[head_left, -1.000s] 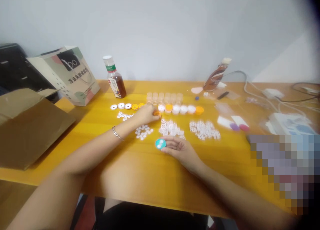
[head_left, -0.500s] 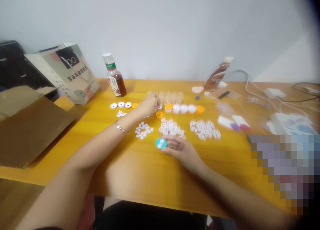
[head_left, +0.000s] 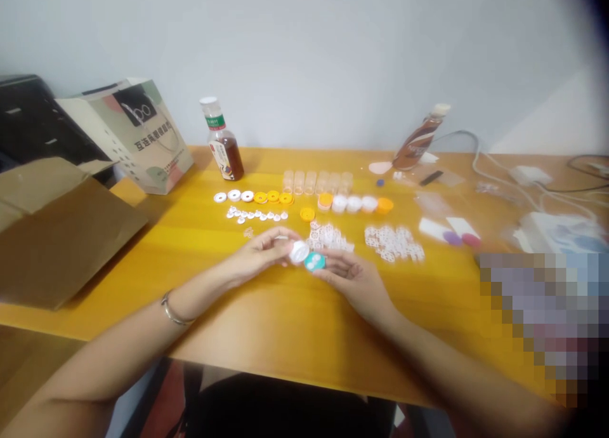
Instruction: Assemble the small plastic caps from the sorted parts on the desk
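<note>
My left hand is closed on a white round cap, pinched at its edge. Right beside it, my right hand grips a teal round cap with white spots on its face. The two caps nearly meet above the table; whether they touch I cannot tell. Just beyond them lies a heap of white openwork pieces. A single orange cap sits behind my hands. White rings and orange rings form a row at the left, with small white pieces below.
Clear cups line up behind white and orange round pieces. A second openwork heap lies right. Bottles stand at the back left and, tilted, back right. A cardboard box and paper bag occupy the left.
My left hand has drawn back from the row of round pieces toward me, bringing a white cap beside the teal one. My right hand, still holding the teal cap, has shifted slightly.
</note>
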A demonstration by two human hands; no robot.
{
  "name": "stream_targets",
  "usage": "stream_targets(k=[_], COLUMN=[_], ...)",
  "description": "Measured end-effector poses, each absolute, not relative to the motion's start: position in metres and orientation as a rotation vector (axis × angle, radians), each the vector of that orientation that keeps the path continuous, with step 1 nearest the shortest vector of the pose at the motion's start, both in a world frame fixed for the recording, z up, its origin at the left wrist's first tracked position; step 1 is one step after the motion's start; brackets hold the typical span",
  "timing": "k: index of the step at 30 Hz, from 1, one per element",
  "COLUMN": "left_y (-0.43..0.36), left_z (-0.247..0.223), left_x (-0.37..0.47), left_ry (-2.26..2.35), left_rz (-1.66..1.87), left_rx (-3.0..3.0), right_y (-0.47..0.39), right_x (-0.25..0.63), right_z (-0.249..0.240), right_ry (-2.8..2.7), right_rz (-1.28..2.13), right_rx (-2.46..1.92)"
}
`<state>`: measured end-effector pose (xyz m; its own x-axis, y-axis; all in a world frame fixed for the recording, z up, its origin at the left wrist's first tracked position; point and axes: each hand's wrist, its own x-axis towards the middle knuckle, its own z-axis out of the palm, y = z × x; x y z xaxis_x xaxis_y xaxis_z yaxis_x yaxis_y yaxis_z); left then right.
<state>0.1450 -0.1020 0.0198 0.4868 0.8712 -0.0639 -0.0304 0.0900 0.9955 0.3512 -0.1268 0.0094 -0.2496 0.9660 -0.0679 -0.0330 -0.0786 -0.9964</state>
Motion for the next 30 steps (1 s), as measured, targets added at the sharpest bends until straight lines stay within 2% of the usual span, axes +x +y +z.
stream_targets(k=[14, 30], left_y=[-0.101, -0.124], left_z=[0.020, 0.027], left_x=[0.149, 0.160], left_ry=[0.776, 1.084], left_rz=[0.681, 0.687], left_rx=[1.413, 2.358], right_y=[-0.128, -0.132], right_x=[0.350, 0.349], right_z=[0.009, 0.006], right_ry=[-1.366, -1.406], right_rz=[1.448, 1.458], right_rx=[-1.070, -1.068])
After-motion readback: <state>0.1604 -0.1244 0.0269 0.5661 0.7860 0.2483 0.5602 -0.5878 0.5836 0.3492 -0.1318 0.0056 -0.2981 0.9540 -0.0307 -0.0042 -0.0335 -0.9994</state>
